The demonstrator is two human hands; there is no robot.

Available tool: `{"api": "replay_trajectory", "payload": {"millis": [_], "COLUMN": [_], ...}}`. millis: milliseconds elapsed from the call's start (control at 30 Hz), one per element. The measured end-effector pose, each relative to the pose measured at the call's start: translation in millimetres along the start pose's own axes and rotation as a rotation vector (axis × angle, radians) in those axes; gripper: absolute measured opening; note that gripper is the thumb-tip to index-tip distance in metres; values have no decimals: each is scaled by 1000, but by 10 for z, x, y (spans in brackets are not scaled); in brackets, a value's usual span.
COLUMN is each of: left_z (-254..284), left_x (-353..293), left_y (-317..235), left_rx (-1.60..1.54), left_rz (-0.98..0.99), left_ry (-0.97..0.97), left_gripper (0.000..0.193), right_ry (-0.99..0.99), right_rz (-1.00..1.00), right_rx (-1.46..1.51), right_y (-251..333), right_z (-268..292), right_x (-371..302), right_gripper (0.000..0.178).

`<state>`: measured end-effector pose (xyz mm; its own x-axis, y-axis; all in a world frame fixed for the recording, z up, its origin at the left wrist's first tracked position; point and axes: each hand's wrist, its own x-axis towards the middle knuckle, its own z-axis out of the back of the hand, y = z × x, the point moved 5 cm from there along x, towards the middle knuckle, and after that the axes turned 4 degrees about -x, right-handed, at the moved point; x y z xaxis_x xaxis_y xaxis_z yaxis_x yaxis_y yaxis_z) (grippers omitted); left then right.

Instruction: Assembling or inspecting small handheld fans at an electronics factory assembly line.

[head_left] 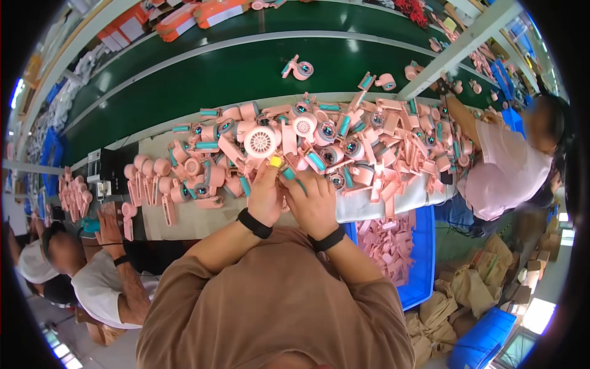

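Note:
My left hand (265, 195) is closed round a pink handheld fan (260, 141), whose round white-pink grille faces up beyond my fingers. A yellow finger cover (275, 161) sits on one of its fingertips. Close beside it, my right hand (313, 202) curls over the fan's handle area, where a teal cylinder (288, 174) shows by the fingertips. Fingers hide most of the handle. A dense heap of pink fan parts (369, 138) with teal cylinders and exposed round motor ends spreads just past both hands.
A green conveyor belt (215, 67) runs behind the heap, with a fan unit (298, 68) on it. A blue bin (424, 258) of pink pieces stands at my right. Co-workers sit at left (101, 283) and right (507, 160). A slanted white post (461, 49) rises at the right.

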<state>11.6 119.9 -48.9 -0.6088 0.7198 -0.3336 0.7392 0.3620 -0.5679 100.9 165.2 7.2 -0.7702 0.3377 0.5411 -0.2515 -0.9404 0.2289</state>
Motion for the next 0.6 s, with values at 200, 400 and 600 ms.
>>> {"api": "replay_trajectory", "payload": {"millis": [200, 400, 600], "left_z": [-69, -137, -227], "left_x": [58, 40, -25], "left_y": [151, 194, 282], "left_rx": [9, 122, 178], "left_rz": [-53, 44, 260], "left_ry": [29, 126, 97], "left_gripper": [15, 26, 21], "right_ry": [-40, -27, -35], "right_rz": [-166, -554, -344], "right_rx": [65, 841, 590], "right_y": [-181, -656, -899], "right_z": [-95, -172, 50], "right_x": [-39, -209, -127], "right_gripper": [24, 10, 9]}}
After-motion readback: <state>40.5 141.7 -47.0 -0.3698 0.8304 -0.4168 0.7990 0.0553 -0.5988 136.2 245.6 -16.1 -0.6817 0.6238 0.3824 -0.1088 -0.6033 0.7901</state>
